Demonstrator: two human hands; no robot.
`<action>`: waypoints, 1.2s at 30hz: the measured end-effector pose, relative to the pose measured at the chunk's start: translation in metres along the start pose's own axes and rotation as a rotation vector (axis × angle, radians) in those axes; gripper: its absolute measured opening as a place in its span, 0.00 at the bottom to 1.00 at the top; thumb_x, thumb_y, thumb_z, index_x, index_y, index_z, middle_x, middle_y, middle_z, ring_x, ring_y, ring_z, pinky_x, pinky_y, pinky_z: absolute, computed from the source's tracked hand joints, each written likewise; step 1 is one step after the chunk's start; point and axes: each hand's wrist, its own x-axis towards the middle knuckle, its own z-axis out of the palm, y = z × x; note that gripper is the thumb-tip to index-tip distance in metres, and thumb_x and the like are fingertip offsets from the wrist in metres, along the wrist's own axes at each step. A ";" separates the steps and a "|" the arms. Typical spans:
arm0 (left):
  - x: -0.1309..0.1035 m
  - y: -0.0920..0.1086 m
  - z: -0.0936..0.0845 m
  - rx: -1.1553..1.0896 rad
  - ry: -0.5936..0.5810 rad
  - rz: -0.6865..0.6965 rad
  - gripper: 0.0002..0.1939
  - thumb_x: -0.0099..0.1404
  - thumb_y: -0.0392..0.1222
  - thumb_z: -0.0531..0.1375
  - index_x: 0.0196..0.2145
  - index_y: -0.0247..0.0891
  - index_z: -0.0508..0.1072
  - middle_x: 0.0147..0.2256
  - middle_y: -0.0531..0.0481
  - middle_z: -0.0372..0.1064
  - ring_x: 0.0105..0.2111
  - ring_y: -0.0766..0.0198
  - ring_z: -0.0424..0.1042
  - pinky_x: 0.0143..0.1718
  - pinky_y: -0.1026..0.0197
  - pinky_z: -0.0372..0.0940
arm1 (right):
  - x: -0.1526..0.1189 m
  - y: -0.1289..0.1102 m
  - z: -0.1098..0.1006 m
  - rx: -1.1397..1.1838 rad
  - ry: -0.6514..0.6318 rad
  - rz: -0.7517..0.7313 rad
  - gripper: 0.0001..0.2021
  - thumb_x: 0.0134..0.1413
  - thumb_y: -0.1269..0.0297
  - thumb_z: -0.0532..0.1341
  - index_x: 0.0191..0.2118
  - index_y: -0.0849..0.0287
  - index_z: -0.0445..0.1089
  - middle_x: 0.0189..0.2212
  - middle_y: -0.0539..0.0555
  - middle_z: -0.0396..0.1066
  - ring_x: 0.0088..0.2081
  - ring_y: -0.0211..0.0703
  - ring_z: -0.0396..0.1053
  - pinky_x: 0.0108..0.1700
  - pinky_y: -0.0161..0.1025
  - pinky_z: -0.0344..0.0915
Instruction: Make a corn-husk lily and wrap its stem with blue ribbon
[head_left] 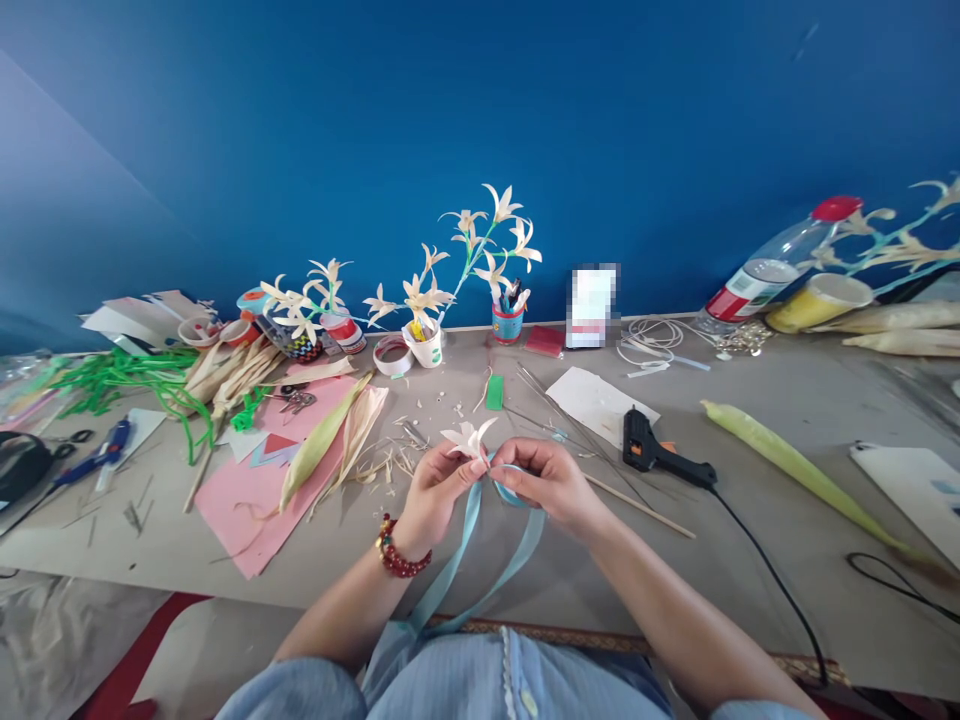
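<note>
A cream-white handmade flower [469, 438] with pointed petals is pinched near its base by my left hand [436, 490], which wears red bead bracelets. My right hand [551, 488] has its fingertips closed on a light blue ribbon [517, 560] right beside the flower's base. The ribbon loops down from both hands toward my lap. Both hands almost meet above the front of the table. My fingertips hide the exact spot where ribbon and flower stem come together.
A black glue gun [660, 450] with its cord lies to the right, near a corn husk [795, 470]. Pink paper [247, 510] and green pipe cleaners [127, 380] lie left. Finished flowers stand in a white cup [424, 346] at the back, near a lit phone [591, 308].
</note>
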 end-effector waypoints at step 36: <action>0.008 -0.004 -0.006 0.230 0.080 0.025 0.10 0.59 0.45 0.66 0.32 0.35 0.74 0.30 0.50 0.68 0.32 0.66 0.65 0.37 0.65 0.62 | 0.004 0.003 -0.001 -0.017 0.169 -0.011 0.14 0.47 0.55 0.68 0.32 0.60 0.69 0.22 0.45 0.60 0.20 0.30 0.49 0.20 0.31 0.45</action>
